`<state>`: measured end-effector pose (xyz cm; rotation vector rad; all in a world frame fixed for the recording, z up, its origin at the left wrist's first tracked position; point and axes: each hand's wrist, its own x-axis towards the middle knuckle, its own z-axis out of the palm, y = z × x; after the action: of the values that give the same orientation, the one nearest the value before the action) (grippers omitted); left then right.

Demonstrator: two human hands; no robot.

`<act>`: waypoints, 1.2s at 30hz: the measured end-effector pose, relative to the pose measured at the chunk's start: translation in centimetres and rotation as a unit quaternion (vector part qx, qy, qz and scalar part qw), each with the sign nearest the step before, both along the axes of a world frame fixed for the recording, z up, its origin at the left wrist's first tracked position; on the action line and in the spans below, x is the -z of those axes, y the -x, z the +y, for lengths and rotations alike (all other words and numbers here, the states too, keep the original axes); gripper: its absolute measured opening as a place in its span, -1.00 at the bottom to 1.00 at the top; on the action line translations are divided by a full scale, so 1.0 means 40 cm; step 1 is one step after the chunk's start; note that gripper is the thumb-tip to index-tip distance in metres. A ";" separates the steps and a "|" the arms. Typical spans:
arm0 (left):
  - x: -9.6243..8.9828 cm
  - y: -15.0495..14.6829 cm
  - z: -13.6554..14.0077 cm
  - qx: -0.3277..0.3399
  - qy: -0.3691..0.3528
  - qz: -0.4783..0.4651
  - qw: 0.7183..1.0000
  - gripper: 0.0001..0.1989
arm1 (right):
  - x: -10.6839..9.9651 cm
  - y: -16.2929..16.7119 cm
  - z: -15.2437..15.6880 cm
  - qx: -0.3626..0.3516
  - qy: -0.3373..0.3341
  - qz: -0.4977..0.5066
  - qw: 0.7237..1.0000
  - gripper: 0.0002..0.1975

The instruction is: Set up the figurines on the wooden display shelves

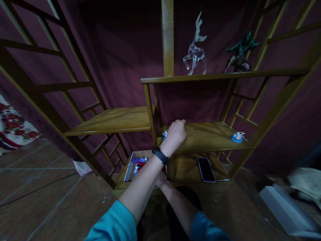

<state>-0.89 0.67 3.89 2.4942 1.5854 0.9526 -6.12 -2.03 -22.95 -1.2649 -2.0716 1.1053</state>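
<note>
My left hand [177, 131], with a black watch [160, 156] on its wrist, reaches over the right-hand middle shelf [200, 135]. Its fingers are curled closed, and whatever they may hold is hidden behind the hand. Just left of it stands a small blue-and-white figurine [165, 134], partly covered. Beneath my left forearm, my right hand [160, 179] is at the near right side of an open box [130, 167]; its fingers are out of sight. Inside the box lie several small figures [140, 161] in purple, red, blue and white.
A similar blue-and-white figurine [237, 137] stands at the shelf's right end. A phone [206, 170] lies on the lower board. Above are a clear deer figurine [196, 53] and a dark green-brown figurine [240, 55]. Wooden posts [150, 115] divide the shelves.
</note>
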 end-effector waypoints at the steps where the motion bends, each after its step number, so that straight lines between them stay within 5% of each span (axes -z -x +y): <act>1: 0.005 -0.004 0.022 -0.019 0.024 0.015 0.999 -0.57 | 0.002 0.000 0.001 -0.005 -0.013 -0.027 1.000 -0.80; 7: 0.061 -0.001 0.128 -0.059 0.115 0.093 0.987 -0.62 | 0.032 0.014 0.016 -0.017 -0.060 -0.103 0.993 -0.70; 13: 0.090 -0.010 0.143 -0.077 0.073 0.137 0.985 -0.72 | 0.043 0.017 0.028 -0.025 -0.081 -0.126 0.989 -0.64; 17: 0.074 -0.012 0.147 -0.056 0.068 0.057 0.994 -0.71 | 0.030 0.008 0.029 -0.034 -0.087 -0.133 0.987 -0.64; 21: 0.063 -0.023 0.141 -0.019 0.155 -0.129 0.979 -0.71 | 0.016 0.000 0.022 -0.044 -0.096 -0.148 0.983 -0.61; 25: 0.056 -0.029 0.084 0.039 0.227 -0.308 0.923 -0.71 | 0.000 -0.007 0.010 -0.013 -0.124 -0.117 0.985 -0.63; 29: 0.044 -0.002 -0.032 0.071 0.236 -0.355 0.902 -0.71 | -0.026 -0.033 -0.007 0.019 -0.126 -0.040 0.991 -0.66; 36: 0.115 0.129 -0.213 0.024 0.217 -0.336 0.916 -0.70 | -0.042 -0.068 -0.034 0.002 0.074 0.195 0.978 -0.88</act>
<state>-6.06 -7.84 -0.71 1.6452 1.3062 1.1268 -3.40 -3.38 -21.26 -1.0157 -1.7190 1.4022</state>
